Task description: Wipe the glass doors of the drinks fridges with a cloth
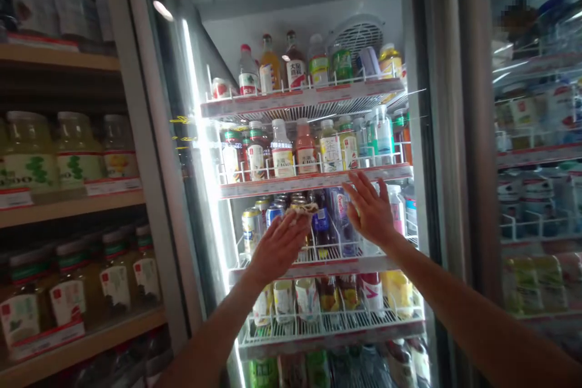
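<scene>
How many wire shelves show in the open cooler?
4, stacked: top shelf, second shelf, third shelf, fourth shelf. More may sit hidden below.

No bottle labels or shelf price strips are sharp enough to read.

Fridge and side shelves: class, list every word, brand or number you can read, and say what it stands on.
No text can be read for certain.
Labels on the bottles: blurred.
Labels on the cans: blurred.
Red price strips: print too small.
Labels on the jars at left: blurred.
</scene>
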`<state>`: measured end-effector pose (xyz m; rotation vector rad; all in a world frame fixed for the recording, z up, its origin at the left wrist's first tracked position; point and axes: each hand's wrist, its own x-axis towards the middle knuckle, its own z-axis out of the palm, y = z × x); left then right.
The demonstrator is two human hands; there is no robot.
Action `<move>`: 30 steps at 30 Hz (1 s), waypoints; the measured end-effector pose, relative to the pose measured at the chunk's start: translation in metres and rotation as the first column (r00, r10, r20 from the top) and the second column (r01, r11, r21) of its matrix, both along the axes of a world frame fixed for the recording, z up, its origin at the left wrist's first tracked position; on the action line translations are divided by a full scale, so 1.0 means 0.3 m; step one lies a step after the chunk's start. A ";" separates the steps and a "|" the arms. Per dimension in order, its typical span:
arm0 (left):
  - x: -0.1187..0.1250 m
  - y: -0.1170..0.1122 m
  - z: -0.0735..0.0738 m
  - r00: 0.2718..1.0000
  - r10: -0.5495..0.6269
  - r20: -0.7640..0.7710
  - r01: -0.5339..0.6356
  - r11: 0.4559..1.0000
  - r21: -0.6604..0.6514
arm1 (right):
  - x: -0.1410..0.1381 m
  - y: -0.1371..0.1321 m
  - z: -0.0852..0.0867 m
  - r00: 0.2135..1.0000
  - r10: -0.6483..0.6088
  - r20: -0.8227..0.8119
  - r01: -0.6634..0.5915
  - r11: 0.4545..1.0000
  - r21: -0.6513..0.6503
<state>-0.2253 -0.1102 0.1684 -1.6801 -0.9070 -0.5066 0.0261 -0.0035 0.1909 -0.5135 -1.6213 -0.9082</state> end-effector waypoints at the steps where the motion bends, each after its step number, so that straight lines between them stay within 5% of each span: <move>1: -0.023 -0.004 0.031 0.998 0.018 0.059 -0.020 1.000 0.021 | 0.000 0.000 0.000 1.000 0.002 0.002 -0.002 1.000 -0.001; 4: -0.098 -0.008 0.137 0.859 -0.040 0.511 -0.147 0.935 0.321 | -0.002 0.000 0.000 1.000 0.010 -0.001 -0.010 1.000 0.011; 6: -0.099 0.005 0.170 0.791 -0.128 0.599 -0.179 0.887 0.426 | -0.003 0.000 0.000 1.000 0.011 -0.006 -0.011 1.000 0.010; 9: -0.039 0.030 0.145 0.964 -0.060 0.259 -0.003 0.972 0.236 | -0.003 0.003 -0.001 1.000 0.017 -0.014 -0.016 1.000 0.014; 11: -0.019 0.036 0.128 0.998 -0.033 0.044 0.029 0.996 0.087 | -0.002 0.005 -0.002 1.000 0.022 -0.012 -0.022 1.000 0.022; 13: -0.044 0.031 0.146 0.992 -0.017 0.125 -0.002 0.988 0.152 | -0.002 0.007 -0.002 1.000 0.027 -0.009 -0.027 0.999 0.030; 16: -0.101 0.029 0.204 0.869 -0.108 0.482 -0.130 0.892 0.433 | -0.004 0.008 -0.001 0.999 0.034 -0.010 -0.034 0.999 0.036; 18: -0.090 0.040 0.214 0.830 -0.154 0.536 -0.159 0.856 0.492 | -0.005 0.008 -0.002 0.999 0.036 -0.009 -0.035 0.999 0.033; 22: 0.008 0.058 0.165 0.986 -0.045 0.160 0.003 0.966 0.257 | -0.004 0.008 -0.005 0.999 0.040 -0.015 -0.040 0.999 0.031; 24: 0.008 0.045 0.171 0.999 -0.016 0.041 0.010 0.987 0.160 | -0.004 0.007 -0.004 0.999 0.040 -0.013 -0.039 0.999 0.027; 26: -0.042 0.024 0.218 0.974 -0.010 0.228 -0.043 0.973 0.226 | -0.006 0.005 -0.004 0.999 0.038 -0.011 -0.037 0.999 0.029; 28: -0.099 0.011 0.278 0.859 -0.061 0.509 -0.143 0.924 0.353 | -0.009 0.003 -0.003 0.999 0.038 -0.019 -0.038 0.999 0.039; 30: -0.114 0.017 0.313 0.781 -0.110 0.615 -0.203 0.886 0.417 | -0.011 0.003 -0.003 0.999 0.042 -0.031 -0.041 0.998 0.044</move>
